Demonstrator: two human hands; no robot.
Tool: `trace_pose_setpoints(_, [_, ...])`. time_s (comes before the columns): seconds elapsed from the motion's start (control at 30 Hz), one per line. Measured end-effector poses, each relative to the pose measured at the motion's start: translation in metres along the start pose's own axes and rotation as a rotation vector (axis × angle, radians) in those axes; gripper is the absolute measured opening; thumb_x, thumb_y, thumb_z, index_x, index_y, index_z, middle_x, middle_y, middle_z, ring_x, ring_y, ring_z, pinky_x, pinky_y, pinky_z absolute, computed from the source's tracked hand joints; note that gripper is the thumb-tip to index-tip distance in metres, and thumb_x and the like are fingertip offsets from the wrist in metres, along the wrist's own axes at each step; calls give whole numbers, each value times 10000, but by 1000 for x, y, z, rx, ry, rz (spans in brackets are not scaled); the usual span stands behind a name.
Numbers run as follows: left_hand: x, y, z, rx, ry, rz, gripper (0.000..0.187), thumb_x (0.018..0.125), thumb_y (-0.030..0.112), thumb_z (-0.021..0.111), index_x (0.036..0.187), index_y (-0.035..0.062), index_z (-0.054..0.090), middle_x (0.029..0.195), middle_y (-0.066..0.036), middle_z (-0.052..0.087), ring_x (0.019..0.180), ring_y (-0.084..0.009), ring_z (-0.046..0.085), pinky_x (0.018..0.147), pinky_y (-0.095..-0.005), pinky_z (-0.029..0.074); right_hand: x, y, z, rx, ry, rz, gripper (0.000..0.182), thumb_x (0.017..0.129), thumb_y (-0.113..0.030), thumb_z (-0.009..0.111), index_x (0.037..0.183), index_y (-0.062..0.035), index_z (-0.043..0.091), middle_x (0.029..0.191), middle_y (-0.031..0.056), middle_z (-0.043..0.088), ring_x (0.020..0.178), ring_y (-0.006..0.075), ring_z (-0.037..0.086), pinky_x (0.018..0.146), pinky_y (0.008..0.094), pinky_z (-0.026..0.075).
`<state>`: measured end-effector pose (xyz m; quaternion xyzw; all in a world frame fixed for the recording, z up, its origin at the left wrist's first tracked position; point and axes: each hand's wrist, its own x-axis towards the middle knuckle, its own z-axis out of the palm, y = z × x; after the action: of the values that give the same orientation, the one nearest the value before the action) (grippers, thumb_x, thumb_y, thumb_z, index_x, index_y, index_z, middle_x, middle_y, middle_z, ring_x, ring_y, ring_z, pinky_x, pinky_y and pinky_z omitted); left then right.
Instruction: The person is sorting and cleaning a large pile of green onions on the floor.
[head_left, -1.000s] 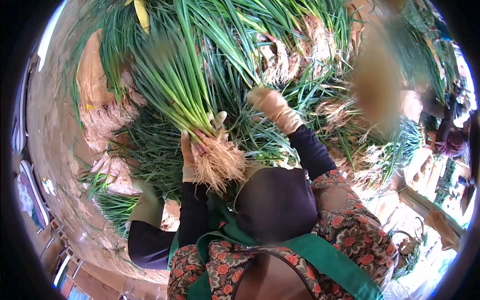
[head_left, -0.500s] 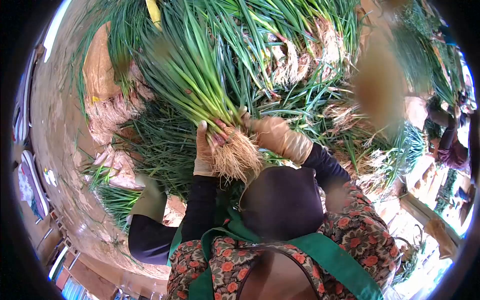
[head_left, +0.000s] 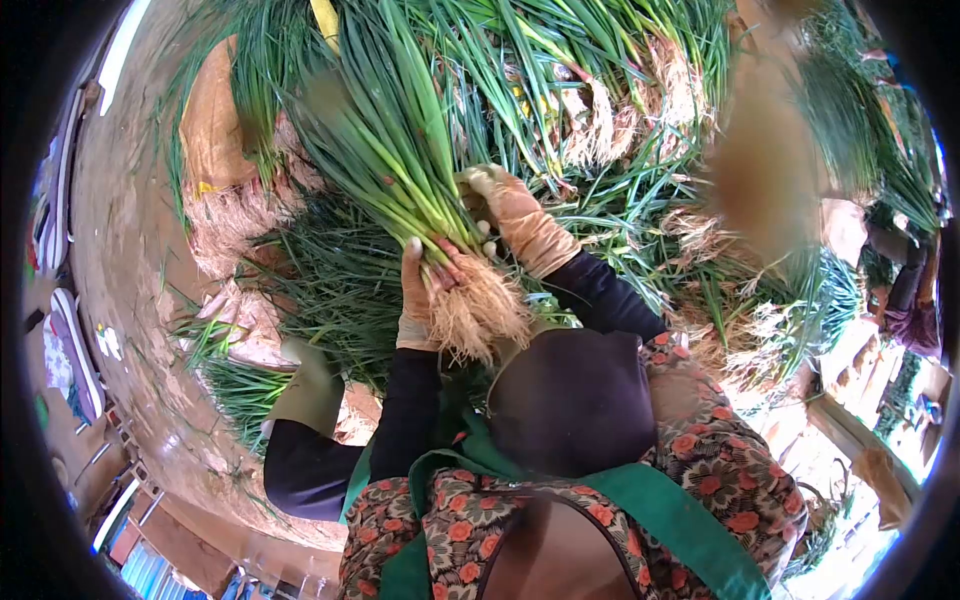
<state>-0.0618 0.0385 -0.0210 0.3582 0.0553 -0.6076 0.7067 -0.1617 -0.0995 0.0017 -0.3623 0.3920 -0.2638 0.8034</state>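
My left hand (head_left: 414, 305), in a pale-tipped tan glove, is closed round the lower stems of a bunch of green onions (head_left: 415, 200). Long green leaves point up and away, while the pale, stringy roots (head_left: 478, 312) hang towards me. The reddish stem bases show between leaves and roots. On the right side of the bunch, above the roots, my right hand (head_left: 520, 222) has its gloved fingers curled against the stems; part of its grip is hidden.
More green onions (head_left: 335, 275) lie beneath and left of the bunch, with rooted bundles (head_left: 685, 85) at the top right. A tan sack-like piece (head_left: 212, 125) is at upper left. Part of a co-worker (head_left: 910, 300) shows at far right. A dark rounded shape (head_left: 570, 400) is below my hands.
My right hand has moved up and slightly left, from beside the roots to higher along the stems. My left hand keeps hold of the bunch. The view has shifted slightly.
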Motion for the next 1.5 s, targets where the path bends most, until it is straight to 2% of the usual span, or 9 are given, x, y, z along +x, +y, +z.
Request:
trace_pose_setpoints(0.13, [-21, 10, 49, -72, -57, -49, 445, 814, 442, 596, 954, 24, 530, 811, -97, 599, 661, -249, 600, 633, -396, 548, -8, 9, -46, 860, -178, 381, 228, 958, -213, 423, 948, -12, 531, 540, -78, 314, 431, 61, 294, 441, 233, 328])
trace_pose_setpoints(0.43, [-15, 3, 55, -181, 25, -96, 462, 839, 416, 576, 1008, -12, 545, 861, -139, 615, 640, -172, 609, 685, -378, 561, 20, -16, -95, -743, -57, -537, 228, 957, -154, 413, 972, -51, 615, 713, 24, 575, 593, 112, 503, 600, 247, 456])
trace_pose_setpoints(0.57, [3, -7, -5, -147, -123, -150, 582, 830, 456, 572, 1205, 30, 443, 1050, -179, 571, 747, -198, 611, 685, -399, 550, -15, -2, -50, -972, -327, 43, 227, 936, -220, 464, 1051, -91, 610, 1016, 81, 614, 821, 237, 606, 720, 344, 479])
trace_pose_setpoints(0.67, [-15, 6, 40, -62, -135, -137, 622, 821, 503, 567, 1238, 56, 454, 1137, -186, 541, 832, -252, 607, 722, -410, 547, -8, 17, -80, -1361, -3, -692, 257, 888, -259, 541, 1046, -66, 603, 892, 120, 644, 830, 312, 611, 726, 335, 483])
trace_pose_setpoints(0.83, [-16, 15, 30, -530, -514, -316, 662, 833, 494, 551, 1336, 96, 391, 1382, -270, 300, 1025, -335, 554, 802, -478, 489, -66, -9, -140, -1786, -685, 156, 372, 837, -395, 552, 925, -37, 599, 840, 170, 641, 774, 337, 628, 684, 403, 504])
trace_pose_setpoints(0.93, [-24, 11, 30, -389, -389, -280, 738, 805, 583, 531, 1343, 103, 374, 1332, -272, 377, 1085, -372, 513, 844, -521, 464, -94, -48, -127, -1662, -780, 563, 525, 777, -469, 608, 1136, -88, 564, 1008, 154, 631, 935, 304, 607, 826, 382, 471])
trace_pose_setpoints(1.07, [-24, 5, 57, -269, -411, -330, 774, 766, 638, 545, 1304, 98, 409, 1079, -169, 571, 1024, -338, 546, 837, -484, 477, -25, -18, -150, -1584, -140, -654, 229, 874, -234, 544, 1020, -72, 612, 933, 145, 636, 832, 269, 625, 736, 381, 489])
trace_pose_setpoints(1.2, [-22, 11, 49, -164, -330, -336, 796, 758, 646, 550, 1290, 72, 407, 950, -125, 572, 913, -290, 564, 818, -448, 478, 32, -2, -118, -1808, 62, 165, 275, 874, -319, 507, 893, -70, 623, 851, 168, 642, 860, 316, 621, 749, 392, 486])
trace_pose_setpoints(1.5, [-9, 1, 23, -17, -82, -170, 617, 783, 493, 632, 1165, 32, 486, 985, -99, 574, 909, -246, 588, 744, -392, 524, -21, -45, -51, -1087, -302, -211, 242, 863, -302, 581, 893, -66, 625, 670, 51, 572, 641, 196, 582, 593, 335, 462])
